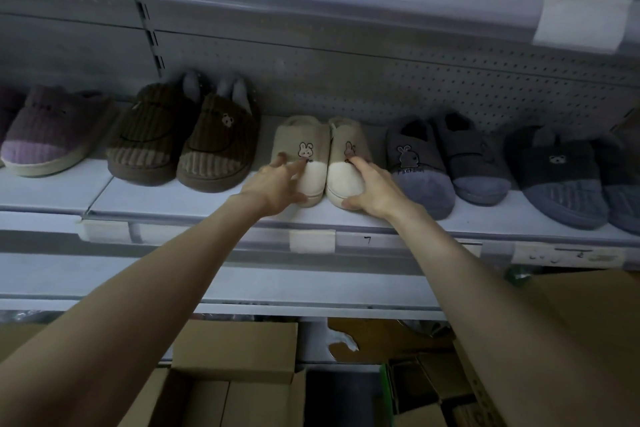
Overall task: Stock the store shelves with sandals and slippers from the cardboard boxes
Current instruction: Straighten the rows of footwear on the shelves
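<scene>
Touching the beige bunny slippers [298, 137] at mid-frame on the shelf [173, 209], left hand [273, 189] on one, right hand [375, 192] on the other. Resting with fingers [294, 167] straight and spread, gripping nothing.

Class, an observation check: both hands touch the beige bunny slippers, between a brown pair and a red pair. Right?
No: the head view shows the left hand and right hand on the beige bunny slippers, between the brown pair and a grey pair, not red.
</scene>
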{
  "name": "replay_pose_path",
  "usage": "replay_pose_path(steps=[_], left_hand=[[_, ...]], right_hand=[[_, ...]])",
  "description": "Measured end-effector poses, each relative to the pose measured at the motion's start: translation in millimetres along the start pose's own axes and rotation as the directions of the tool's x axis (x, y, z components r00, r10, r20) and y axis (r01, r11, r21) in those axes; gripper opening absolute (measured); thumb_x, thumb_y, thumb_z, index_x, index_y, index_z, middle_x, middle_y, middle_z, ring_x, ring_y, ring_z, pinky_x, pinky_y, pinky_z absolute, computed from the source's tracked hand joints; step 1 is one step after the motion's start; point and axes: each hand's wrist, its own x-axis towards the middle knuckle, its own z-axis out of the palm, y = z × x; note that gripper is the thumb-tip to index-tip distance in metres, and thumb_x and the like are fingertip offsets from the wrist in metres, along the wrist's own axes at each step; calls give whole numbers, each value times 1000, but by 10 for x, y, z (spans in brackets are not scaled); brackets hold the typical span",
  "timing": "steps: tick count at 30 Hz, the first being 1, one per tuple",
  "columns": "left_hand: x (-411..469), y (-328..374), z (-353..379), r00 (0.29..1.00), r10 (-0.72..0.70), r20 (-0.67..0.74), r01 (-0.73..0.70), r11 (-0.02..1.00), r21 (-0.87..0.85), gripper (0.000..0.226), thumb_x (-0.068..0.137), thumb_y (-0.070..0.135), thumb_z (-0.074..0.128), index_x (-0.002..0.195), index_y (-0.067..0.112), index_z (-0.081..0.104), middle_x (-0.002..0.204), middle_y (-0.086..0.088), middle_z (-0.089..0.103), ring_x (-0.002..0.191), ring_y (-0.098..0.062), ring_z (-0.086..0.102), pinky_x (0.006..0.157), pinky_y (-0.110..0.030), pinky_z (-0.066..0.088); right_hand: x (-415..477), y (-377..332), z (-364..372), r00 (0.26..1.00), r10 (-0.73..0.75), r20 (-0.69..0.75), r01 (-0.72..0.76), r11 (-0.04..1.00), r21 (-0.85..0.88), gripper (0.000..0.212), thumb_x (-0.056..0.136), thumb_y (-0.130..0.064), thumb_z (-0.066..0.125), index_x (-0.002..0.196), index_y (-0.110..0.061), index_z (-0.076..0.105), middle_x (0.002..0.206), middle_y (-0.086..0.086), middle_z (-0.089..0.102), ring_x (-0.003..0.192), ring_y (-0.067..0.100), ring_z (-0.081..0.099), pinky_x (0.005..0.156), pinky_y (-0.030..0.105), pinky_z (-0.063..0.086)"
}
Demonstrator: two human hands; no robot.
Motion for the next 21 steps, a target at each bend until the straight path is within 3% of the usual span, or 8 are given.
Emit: replay_pose_path(steps=[3,21], left_hand=[[88,-76,-35,1000,10,15,-10,1000,-12,74,84,37,64,146,29,25,147,-12,30,128,-35,39,106,-41,36],[326,-217,-24,1000,23,10,-21,990,-140,75,82,29,69,145,27,28,146,-7,39,127,-29,44,107,-40,37]], right_hand=[[61,-17,-23,1000,-5,-6,5,1000,-7,90,73,-26,78,147,-26,26,146,9,40,129,32,43,106,41,38],[238,-79,-72,997,73,7,-72,996,-59,92,77,-30,76,148,-38,19,144,17,41,126,40,44,103,37,38]])
